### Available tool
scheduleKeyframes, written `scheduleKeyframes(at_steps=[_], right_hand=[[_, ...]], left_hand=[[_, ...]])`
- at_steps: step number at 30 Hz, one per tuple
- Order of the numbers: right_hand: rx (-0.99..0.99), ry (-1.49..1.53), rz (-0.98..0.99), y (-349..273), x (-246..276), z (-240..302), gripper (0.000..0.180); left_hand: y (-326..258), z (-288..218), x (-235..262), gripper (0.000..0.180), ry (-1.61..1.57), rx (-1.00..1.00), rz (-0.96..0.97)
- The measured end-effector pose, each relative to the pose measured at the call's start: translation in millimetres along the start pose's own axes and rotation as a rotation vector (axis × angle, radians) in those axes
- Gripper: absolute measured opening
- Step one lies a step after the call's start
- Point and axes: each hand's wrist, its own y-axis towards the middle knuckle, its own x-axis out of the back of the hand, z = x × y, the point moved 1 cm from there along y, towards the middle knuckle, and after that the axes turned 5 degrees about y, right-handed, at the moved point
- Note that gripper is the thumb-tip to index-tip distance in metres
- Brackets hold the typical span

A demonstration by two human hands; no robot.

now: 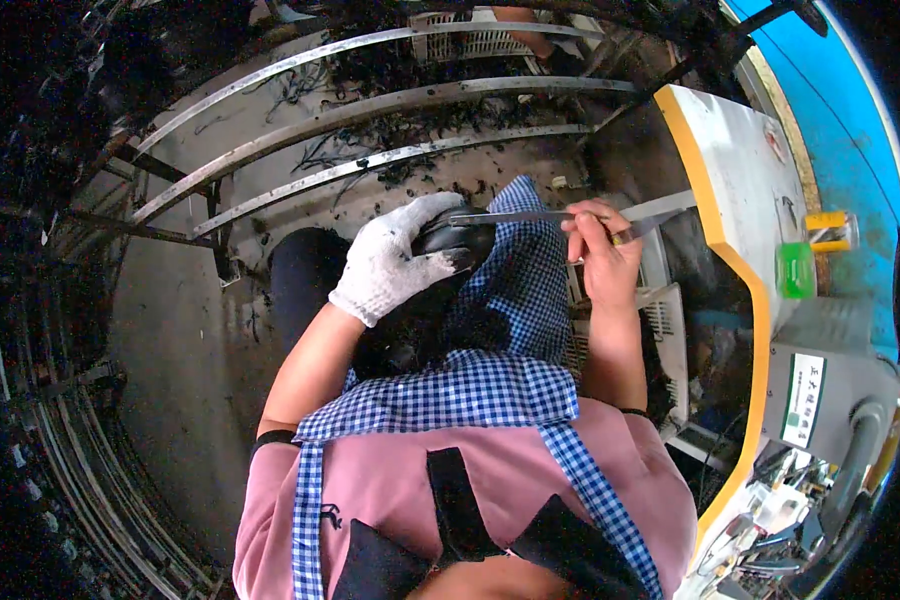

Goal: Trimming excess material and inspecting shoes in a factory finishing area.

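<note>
My left hand (pixel 395 258), in a white knitted glove, is closed around a glossy black rounded piece (pixel 460 238) held over my lap. Its kind cannot be made out. My bare right hand (pixel 605 245) pinches a long thin metal tool (pixel 520 216), whose tip lies over the top of the black piece. A darker, flat end with a bit of yellow (pixel 625 236) sticks out on the other side of that hand; I cannot tell whether it is a second tool. Under both hands lies a blue-and-white checked apron (pixel 515 270).
A metal rail frame (pixel 370 105) crosses ahead, with black strip scraps (pixel 355 165) on the floor behind it. To the right stands a white worktop with a yellow edge (pixel 715 210), carrying a green container (pixel 796 270), a grey machine (pixel 840 395) and assorted tools. Another person's arm (pixel 525 35) shows at the top.
</note>
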Motion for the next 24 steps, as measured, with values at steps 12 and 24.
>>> scheduleKeyframes(at_steps=[12,24], right_hand=[[0.457,-0.623,0.44,-19,-27,58,0.015],[0.925,-0.908,-0.958,-40,80,134,0.015]], left_hand=[[0,-1,-3,0.055,0.087,0.113,0.012],[5,-4,-14,0.053,-0.012,0.126,0.021]])
